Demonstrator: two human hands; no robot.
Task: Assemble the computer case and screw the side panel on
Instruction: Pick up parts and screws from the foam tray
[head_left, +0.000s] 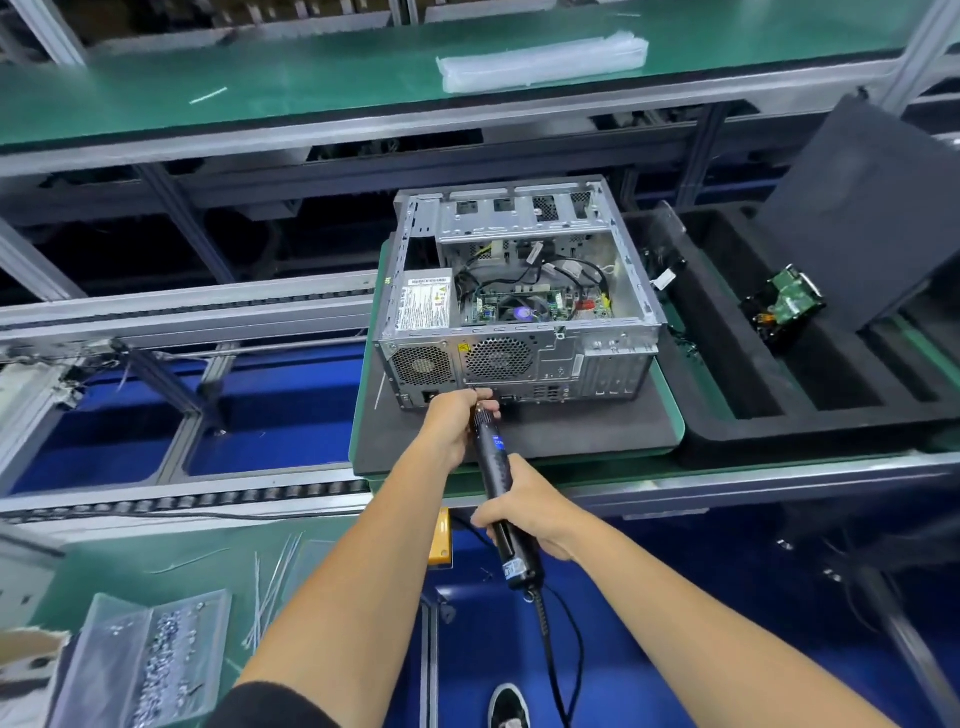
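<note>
At the near-left edge of the counter (156, 561): clear tray of screws (156, 644), loose cable ties (270, 587) beside it. Well apart from the case.

Centre: computer case (519, 291) lies on its side on a dark mat (571, 431), open side up, back panel facing the person. PSU, board and cabling exposed. Side panel not on yet.

Left hand (449, 421) is curled round the nose of the electric screwdriver (493, 467), right at the lower back edge of the case, steadying the bit. Whether it also pinches a screw: cannot tell, fingers hide the tip. Arm stretched forward, wrist about level.

Right hand (530, 512) is wrapped round the driver's body further back, thumb on top, elbow low. The driver slopes up and away toward the case; its cord hangs from the rear end.

Handling, my read: case is thin stiff sheet steel, probably moderately heavy with the PSU in, edges likely sharp. Grip it by the outer frame rails, not the drive cage or cables.

Right: black foam tray (779, 395) with a drive (784, 306) in one slot. A dark flat panel (857, 208) leans in it, possibly the side panel.
</note>
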